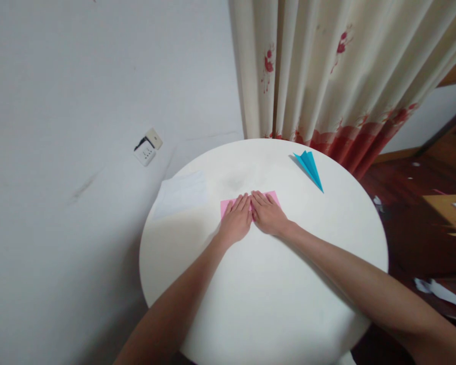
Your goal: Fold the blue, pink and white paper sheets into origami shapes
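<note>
Seen from above, two bare forearms reach forward across a round white table [273,304], and both hands lie flat, palms down, side by side on a pink sheet of paper [225,206]. The left hand [236,219] is spread open with its fingers pointing away from the body, pressing the left part of the sheet; the right hand [266,212] is likewise open and flat, its fingers angled slightly toward the left hand so the two touch along their inner edges. The pink paper shows only as a strip past the fingertips and at the outer side of each hand; the rest is hidden under the palms. Beyond the right hand and off to its right lies a folded blue paper plane [309,167], well apart from both hands. Beyond the left hand and to its left rests a white sheet [182,194] near the table edge. Behind the table hangs a cream curtain [327,71] with red flowers, and a wall socket [147,147] sits to the far left
</note>
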### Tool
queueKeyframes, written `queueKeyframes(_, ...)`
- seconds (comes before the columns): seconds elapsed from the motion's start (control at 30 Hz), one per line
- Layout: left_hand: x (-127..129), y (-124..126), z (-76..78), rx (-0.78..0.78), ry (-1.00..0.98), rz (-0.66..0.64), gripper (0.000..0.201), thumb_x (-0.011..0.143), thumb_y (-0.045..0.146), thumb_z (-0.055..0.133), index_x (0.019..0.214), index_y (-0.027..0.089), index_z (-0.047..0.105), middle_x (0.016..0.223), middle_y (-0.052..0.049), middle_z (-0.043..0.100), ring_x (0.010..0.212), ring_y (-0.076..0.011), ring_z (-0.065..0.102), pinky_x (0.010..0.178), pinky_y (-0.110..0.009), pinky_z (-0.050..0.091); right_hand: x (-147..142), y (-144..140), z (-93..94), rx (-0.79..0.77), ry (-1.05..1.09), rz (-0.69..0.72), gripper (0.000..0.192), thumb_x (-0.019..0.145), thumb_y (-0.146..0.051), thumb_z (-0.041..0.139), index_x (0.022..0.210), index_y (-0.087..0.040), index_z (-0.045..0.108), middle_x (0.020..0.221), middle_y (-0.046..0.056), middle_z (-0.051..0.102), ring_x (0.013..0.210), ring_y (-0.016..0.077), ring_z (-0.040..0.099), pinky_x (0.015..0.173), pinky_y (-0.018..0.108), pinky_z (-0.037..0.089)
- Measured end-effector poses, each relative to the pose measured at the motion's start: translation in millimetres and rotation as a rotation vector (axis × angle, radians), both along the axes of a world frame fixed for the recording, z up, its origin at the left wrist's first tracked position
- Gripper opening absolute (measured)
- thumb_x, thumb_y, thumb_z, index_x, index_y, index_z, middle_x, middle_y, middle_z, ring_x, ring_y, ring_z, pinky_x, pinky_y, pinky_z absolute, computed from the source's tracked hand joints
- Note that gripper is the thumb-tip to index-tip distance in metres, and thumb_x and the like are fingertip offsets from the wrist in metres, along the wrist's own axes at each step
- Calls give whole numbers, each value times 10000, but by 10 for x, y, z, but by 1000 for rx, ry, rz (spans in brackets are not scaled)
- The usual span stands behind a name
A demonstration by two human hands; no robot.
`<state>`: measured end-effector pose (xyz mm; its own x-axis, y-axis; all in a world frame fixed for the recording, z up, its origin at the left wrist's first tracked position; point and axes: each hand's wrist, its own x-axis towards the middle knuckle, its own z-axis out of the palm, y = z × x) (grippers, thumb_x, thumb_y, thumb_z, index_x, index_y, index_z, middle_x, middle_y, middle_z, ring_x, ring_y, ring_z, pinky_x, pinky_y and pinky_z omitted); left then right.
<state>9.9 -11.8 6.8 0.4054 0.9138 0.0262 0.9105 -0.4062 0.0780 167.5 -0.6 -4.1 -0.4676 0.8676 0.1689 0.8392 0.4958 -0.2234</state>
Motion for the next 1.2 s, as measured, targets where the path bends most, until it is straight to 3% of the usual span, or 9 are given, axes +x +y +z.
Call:
queueKeyframes(0.2, -13, 1, -16, 21, -23, 162, 565, 1043, 426, 301, 1581, 257, 346, 1675, -24, 272, 1552, -299, 216, 1237, -605, 190, 19, 8, 17, -21, -7, -83, 579, 1044, -280, 293, 1544, 3, 362, 1638, 199, 307, 1530, 303, 264, 1228, 518, 206)
queueKeyframes(0.3, 1, 2, -21, 20, -34, 229, 598, 1031, 468, 332, 1584, 242, 337, 1678, -41, 262, 1552, -326, 207, 1221, -651, 184, 20, 11, 25, -24, -9, -84, 580, 1045, -282, 291, 1543, 9, 359, 1638, 204, 306, 1529, 312, 264, 1228, 524, 202)
queueKeyframes(0.43, 13, 1, -6, 32, -12, 212, 595, 1038, 459, 302, 1582, 220, 340, 1678, -74, 257, 1553, -347, 194, 1202, -707, 140, 15, 5, 26, -9, -15, -82, 573, 1046, -282, 305, 1543, -4, 367, 1635, 213, 310, 1527, 317, 265, 1225, 524, 195)
queueKeyframes(0.63, -12, 22, 2, 18, -8, 142, 575, 1040, 420, 292, 1584, 242, 343, 1683, -45, 247, 1554, -327, 199, 1221, -646, 187, 24, 1, 26, 1, -31, -55, 546, 1056, -288, 314, 1554, -78, 387, 1638, 210, 312, 1526, 327, 264, 1216, 532, 190)
queueKeyframes(1.2, -33, 25, -15, 14, -7, 142, 571, 1044, 437, 289, 1590, 279, 334, 1686, -20, 243, 1557, -329, 188, 1231, -618, 194, 22, 20, 10, -17, -20, -59, 560, 1052, -298, 304, 1557, -67, 380, 1642, 206, 303, 1530, 327, 257, 1221, 539, 193)
